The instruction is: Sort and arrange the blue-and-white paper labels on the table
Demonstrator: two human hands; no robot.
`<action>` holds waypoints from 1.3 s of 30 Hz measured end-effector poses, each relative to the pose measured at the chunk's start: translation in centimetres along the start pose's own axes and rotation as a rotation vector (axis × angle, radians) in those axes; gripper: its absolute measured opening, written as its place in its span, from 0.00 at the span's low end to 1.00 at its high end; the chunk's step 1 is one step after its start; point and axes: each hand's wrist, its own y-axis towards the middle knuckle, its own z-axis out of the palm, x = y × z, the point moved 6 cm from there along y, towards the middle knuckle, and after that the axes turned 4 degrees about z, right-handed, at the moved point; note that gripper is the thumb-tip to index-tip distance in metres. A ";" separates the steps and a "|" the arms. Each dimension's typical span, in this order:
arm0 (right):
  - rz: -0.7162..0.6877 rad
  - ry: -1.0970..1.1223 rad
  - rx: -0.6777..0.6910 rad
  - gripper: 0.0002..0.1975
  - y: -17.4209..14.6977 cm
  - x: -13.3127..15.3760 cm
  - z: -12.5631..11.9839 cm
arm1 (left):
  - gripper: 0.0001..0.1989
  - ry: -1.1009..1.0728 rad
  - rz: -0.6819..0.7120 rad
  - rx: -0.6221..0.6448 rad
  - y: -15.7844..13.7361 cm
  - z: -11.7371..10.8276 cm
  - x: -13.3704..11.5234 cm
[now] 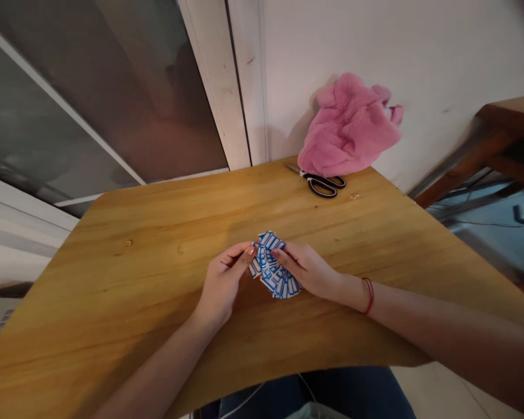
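Evidently, the table (170, 218) takes up most of the view, a pink cloth (351, 128) heaped at its far edge against the wall. Scissors (311, 177) lie by the cloth's lower edge, points to the left; whether the cloth covers part of them is hard to tell. The right hand (317, 272) grips the fanned cards (273, 274), thumb on top, while the left hand (220, 282) pinches their left edge. The cards sit between the hands, above the table's near half, the right thumb reaching farther over them; their spread runs from far left to near right. The fingers behind are hidden, the print is unreadable and overlap prevents a count.
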 end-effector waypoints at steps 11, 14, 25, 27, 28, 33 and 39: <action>-0.034 0.041 0.006 0.16 0.0 0.5 0.0 | 0.11 0.071 0.024 0.021 0.1 -0.2 0.1; -0.037 0.041 -0.001 0.16 0.0 0.5 -0.1 | 0.11 -0.028 -0.033 0.020 0.0 0.1 0.2; 0.038 0.018 -0.092 0.18 0.0 -0.2 -0.5 | 0.17 0.065 0.067 0.196 -0.2 1.5 -0.7; 0.054 0.081 -0.084 0.19 0.0 -0.1 -0.4 | 0.19 0.054 0.114 0.174 -0.3 1.6 -0.8; 0.062 0.106 -0.084 0.19 -0.1 -0.1 -0.4 | 0.18 0.057 0.154 0.150 -0.4 1.6 -1.0; 0.077 0.146 -0.124 0.20 -0.1 -0.1 -0.6 | 0.09 0.175 0.254 0.097 -0.9 1.8 -1.5; 0.058 0.125 -0.147 0.20 -0.1 -0.2 -0.8 | 0.07 0.140 0.061 0.202 -0.5 1.9 -0.4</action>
